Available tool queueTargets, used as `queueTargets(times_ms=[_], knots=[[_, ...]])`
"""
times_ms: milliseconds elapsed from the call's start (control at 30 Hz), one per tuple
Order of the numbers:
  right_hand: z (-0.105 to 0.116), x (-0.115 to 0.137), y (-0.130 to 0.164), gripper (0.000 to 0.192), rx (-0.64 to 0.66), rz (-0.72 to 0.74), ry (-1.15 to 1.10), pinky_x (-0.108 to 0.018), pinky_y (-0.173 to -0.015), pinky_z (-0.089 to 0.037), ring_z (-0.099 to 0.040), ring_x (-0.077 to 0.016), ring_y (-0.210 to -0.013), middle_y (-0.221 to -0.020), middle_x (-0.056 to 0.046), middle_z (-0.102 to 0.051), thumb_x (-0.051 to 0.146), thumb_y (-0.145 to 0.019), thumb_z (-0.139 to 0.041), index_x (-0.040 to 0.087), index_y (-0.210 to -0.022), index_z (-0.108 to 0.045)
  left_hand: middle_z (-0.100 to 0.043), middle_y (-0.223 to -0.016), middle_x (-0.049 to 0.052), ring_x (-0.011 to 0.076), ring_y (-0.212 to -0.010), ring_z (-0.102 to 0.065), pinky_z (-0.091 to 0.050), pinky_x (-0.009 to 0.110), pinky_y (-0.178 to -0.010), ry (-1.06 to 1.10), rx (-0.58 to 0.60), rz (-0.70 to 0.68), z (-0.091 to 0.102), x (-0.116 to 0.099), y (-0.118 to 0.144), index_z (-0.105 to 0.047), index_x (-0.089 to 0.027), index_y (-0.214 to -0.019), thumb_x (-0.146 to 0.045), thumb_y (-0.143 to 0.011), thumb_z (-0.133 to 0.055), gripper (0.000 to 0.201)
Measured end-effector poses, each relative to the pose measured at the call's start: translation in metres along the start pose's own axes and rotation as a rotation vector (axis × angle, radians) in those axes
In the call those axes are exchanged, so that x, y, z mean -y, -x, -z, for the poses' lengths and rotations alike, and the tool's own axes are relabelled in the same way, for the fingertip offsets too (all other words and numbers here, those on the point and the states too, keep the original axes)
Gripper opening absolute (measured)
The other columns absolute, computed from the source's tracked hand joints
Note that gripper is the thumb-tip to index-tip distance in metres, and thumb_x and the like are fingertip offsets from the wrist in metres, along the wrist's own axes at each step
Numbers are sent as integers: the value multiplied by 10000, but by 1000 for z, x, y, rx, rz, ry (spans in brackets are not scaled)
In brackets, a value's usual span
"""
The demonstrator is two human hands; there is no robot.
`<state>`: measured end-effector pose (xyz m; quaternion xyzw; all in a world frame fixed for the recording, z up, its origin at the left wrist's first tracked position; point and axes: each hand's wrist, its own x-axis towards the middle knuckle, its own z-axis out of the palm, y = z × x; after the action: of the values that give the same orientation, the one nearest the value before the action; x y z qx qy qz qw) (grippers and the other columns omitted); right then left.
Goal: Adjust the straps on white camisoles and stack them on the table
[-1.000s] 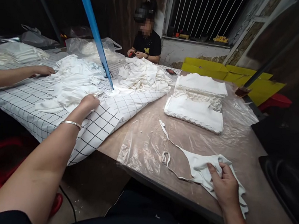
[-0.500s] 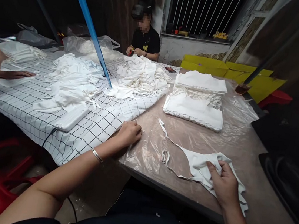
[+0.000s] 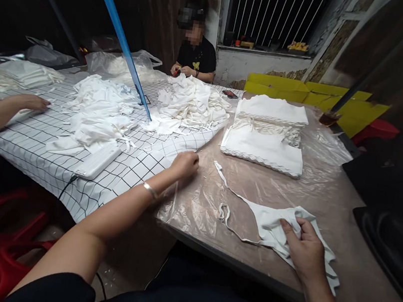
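"Which parts of your hands can't be made out?"

"Your left hand [image 3: 184, 165] is to the left of the folded stack [image 3: 262, 151] and on your side of it. Its fingers curl under with the tips out of sight, so I cannot tell whether that grip has hold of anything."

"And your right hand [image 3: 308, 250]?"

"You have it closed, thumb on top, pinching the white garment [image 3: 270, 224]. Your lower fingers disappear behind the palm and folds, and your hand hides part of the cloth."

"What else is cut off?"

"Far left of the stack, a co-worker's hand [image 3: 30, 102] shows, with its arm cut by the frame edge. The black cord [image 3: 66, 185] of the white device [image 3: 98, 160] drops out of sight."

"How does your garment look?"

"Plain white, bunched and creased under your thumb, with a loose edge poking out past your wrist. It lies on the plastic-covered worktop [image 3: 354, 254], nearer you than the stack and slightly right of it. Two thin straps run leftward: the upper strap [image 3: 235, 192] stretches out towards the stack, and the lower strap [image 3: 224, 214] ends in a small loop."
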<state>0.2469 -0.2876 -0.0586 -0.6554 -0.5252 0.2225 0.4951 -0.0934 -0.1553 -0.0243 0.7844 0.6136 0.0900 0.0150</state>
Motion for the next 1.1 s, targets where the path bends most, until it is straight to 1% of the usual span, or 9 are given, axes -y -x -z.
queueTargets(times_ms=[67,167,233,333,567,733,800,933,1100], knots=[[0,0,0,326,-8,12,10,-220,-436,-353,-427,-108,-477,-565,32,-536,494,-726,-669,185,-815,-613,-665,-1011,115,227,-910,-611,-462,315,-776,1,-25,50,2,5,-28,-706,-143,-955,-163,-869,-434,285],[1,1,0,331,-10,16,29,-220,-441,-358,-409,-108,-475,-544,42,-498,502,-730,-664,185,-805,-609,-667,-1046,108,227,-933,-619,-471,299,-779,8,-6,65,1,11,-61,-718,-153,-926,-149,-849,-455,275],[0,2,1,326,-2,18,23,-221,-466,-380,-432,-115,-502,-570,34,-516,503,-733,-656,187,-798,-603,-672,-1041,109,229,-925,-627,-479,298,-782,8,25,62,-3,12,-72,-728,-153,-889,-141,-834,-470,264],[-1,3,1,328,12,-5,-1,-226,-501,-405,-468,-128,-545,-614,21,-551,506,-726,-651,191,-796,-596,-671,-1050,121,241,-921,-636,-492,308,-792,-2,68,70,-9,12,-75,-730,-143,-899,-152,-821,-494,248],[-2,-1,0,355,9,-69,-41,-231,-489,-392,-479,-132,-539,-627,15,-575,516,-704,-669,190,-827,-596,-663,-1087,147,256,-1017,-623,-486,314,-874,-8,85,68,-6,7,-63,-705,-105,-983,-109,-806,-504,268],[-1,-1,2,336,19,-42,-19,-231,-505,-391,-467,-125,-542,-623,23,-567,498,-723,-666,188,-833,-597,-703,-924,68,180,-839,-649,-505,243,-748,127,106,-43,2,-6,-36,-716,-142,-914,-138,-797,-524,225],[-1,0,2,345,31,-60,-31,-232,-485,-375,-445,-121,-517,-594,32,-545,505,-723,-666,188,-839,-592,-703,-898,45,156,-805,-641,-502,228,-744,176,115,-112,0,-11,-18,-720,-159,-887,-149,-792,-543,201],[-1,3,2,345,27,-68,-39,-233,-467,-359,-434,-118,-500,-577,37,-529,504,-707,-676,189,-824,-594,-680,-934,83,168,-809,-625,-499,267,-776,200,93,-162,-10,-17,10,-715,-143,-855,-150,-826,-503,215],[-1,4,1,350,32,-67,-35,-238,-491,-377,-451,-126,-525,-597,28,-545,511,-701,-671,189,-815,-595,-648,-915,93,175,-784,-605,-496,283,-754,193,70,-186,-17,-20,16,-697,-137,-841,-138,-797,-507,195]])
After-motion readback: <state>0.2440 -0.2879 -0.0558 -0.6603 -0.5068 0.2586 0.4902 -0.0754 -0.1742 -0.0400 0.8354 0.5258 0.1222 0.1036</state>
